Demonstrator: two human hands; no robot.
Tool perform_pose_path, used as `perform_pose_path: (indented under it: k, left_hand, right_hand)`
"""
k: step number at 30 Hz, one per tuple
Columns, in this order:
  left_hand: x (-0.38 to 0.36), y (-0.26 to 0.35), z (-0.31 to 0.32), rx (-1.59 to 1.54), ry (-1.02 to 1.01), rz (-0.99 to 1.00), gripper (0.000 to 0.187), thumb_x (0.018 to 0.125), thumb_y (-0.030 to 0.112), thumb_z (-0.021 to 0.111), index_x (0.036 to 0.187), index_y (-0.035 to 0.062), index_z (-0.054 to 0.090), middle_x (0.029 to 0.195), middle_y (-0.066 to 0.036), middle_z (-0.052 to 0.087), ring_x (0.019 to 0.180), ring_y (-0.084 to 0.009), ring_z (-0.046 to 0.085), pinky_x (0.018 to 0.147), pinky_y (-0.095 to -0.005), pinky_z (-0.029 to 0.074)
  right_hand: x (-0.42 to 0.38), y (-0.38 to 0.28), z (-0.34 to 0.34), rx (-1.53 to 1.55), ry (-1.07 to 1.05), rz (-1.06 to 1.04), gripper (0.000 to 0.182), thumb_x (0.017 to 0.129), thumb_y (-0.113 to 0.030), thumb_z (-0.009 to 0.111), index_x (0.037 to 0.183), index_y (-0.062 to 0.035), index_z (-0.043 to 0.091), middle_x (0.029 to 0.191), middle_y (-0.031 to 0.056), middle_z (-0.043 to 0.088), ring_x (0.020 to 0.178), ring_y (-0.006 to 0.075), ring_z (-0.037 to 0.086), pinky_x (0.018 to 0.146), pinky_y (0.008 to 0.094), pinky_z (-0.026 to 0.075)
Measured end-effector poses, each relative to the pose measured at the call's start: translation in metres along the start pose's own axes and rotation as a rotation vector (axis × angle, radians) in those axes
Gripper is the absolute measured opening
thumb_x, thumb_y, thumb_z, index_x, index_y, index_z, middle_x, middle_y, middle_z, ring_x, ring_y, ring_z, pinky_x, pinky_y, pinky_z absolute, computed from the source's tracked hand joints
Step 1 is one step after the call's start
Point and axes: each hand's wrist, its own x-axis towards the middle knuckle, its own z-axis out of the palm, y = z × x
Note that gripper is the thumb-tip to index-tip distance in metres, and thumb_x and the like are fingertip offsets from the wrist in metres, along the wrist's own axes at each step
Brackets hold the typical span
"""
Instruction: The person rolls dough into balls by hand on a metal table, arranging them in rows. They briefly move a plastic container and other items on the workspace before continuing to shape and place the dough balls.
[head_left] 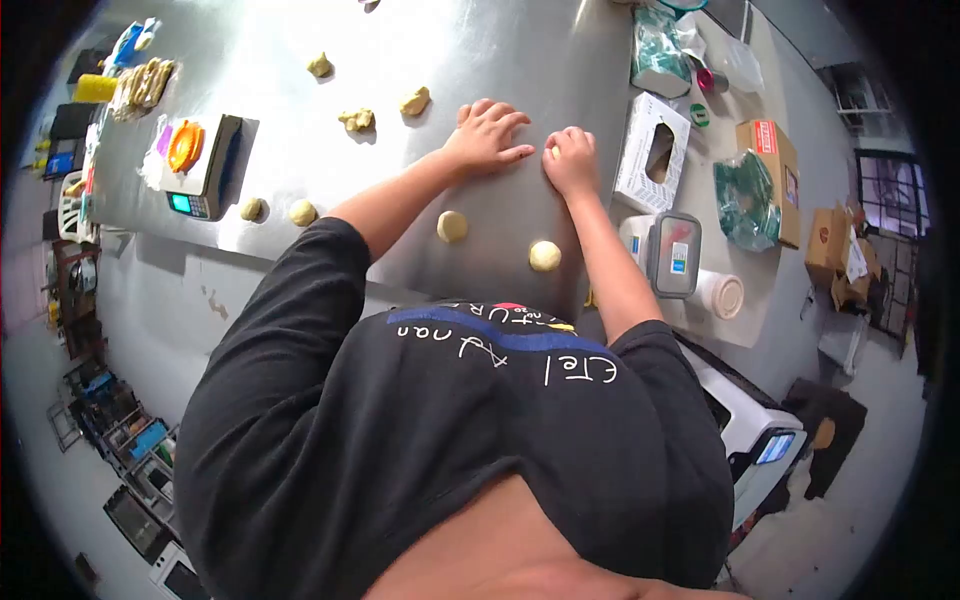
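Observation:
My left hand (488,137) rests palm down on the steel table (400,50), its fingers spread and nothing visible in them. Close beside it, my right hand (571,162) is curled around a piece of dough (556,152); only a small pale bit shows between the fingers. Nearer to my body lie two smooth dough balls, one on the left (452,226) and one on the right (545,256). Rough dough lumps sit left of my hands: one (415,101), a crumblier one (357,120) and one farther off (320,66).
At the left stands a digital scale (196,185) bearing an orange dish (185,147). Two more dough balls (303,212) (251,208) lie near the table's front edge. A side table on the right holds a white glove box (651,150), a lidded container (676,255) and a cardboard box (785,190).

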Motion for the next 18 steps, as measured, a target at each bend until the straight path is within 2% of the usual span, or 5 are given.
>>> perform_pose_path:
  k: [2,5,9,16,18]
  left_hand:
    - [0.0,-0.015,-0.012,0.001,0.033,-0.039,0.054,0.081,0.058,0.053,0.12,0.0218,0.056,0.13,-0.008,0.043,0.124,-0.0305,0.034,0.102,-0.0484,0.019]
    - [-0.004,-0.051,-0.048,0.171,0.208,-0.461,0.042,0.082,0.042,0.061,0.116,0.018,0.059,0.124,-0.01,0.048,0.122,-0.0292,0.037,0.1,-0.0478,0.031]
    - [-0.039,-0.1,-0.092,0.259,0.118,-0.975,0.067,0.073,0.049,0.067,0.13,0.0168,0.05,0.132,-0.018,0.042,0.127,-0.0306,0.033,0.103,-0.0475,0.03]
    - [-0.069,-0.178,-0.096,-0.225,-0.131,-0.818,0.053,0.072,0.041,0.071,0.116,0.0129,0.062,0.115,-0.019,0.057,0.103,-0.0295,0.06,0.09,-0.0394,0.049]
    - [-0.072,-0.178,-0.121,-0.078,-0.14,-0.753,0.052,0.072,0.037,0.07,0.117,0.013,0.061,0.116,-0.019,0.057,0.103,-0.0301,0.06,0.09,-0.0392,0.048]
  right_hand:
    - [-0.001,-0.004,-0.006,0.001,-0.032,0.014,0.011,0.066,-0.014,0.068,0.073,-0.0155,0.06,0.086,0.0031,0.055,0.088,0.0255,0.054,0.08,0.0399,0.044]
    - [-0.001,-0.011,-0.016,0.015,-0.076,0.047,0.019,0.066,-0.018,0.068,0.083,-0.0166,0.06,0.091,0.0033,0.056,0.093,0.0257,0.053,0.083,0.04,0.043]
    - [0.001,-0.013,-0.02,0.108,-0.027,0.059,0.038,0.068,-0.022,0.066,0.105,-0.0179,0.056,0.102,0.0056,0.055,0.102,0.0272,0.051,0.09,0.0405,0.039]
    - [0.009,-0.006,-0.036,-0.033,0.15,0.136,0.04,0.073,-0.019,0.059,0.112,-0.0114,0.054,0.106,0.0106,0.055,0.107,0.0287,0.048,0.097,0.042,0.033]
    - [0.003,-0.01,-0.051,-0.058,0.172,0.177,0.04,0.073,-0.019,0.059,0.112,-0.011,0.054,0.105,0.0106,0.056,0.105,0.0287,0.049,0.096,0.0422,0.033]
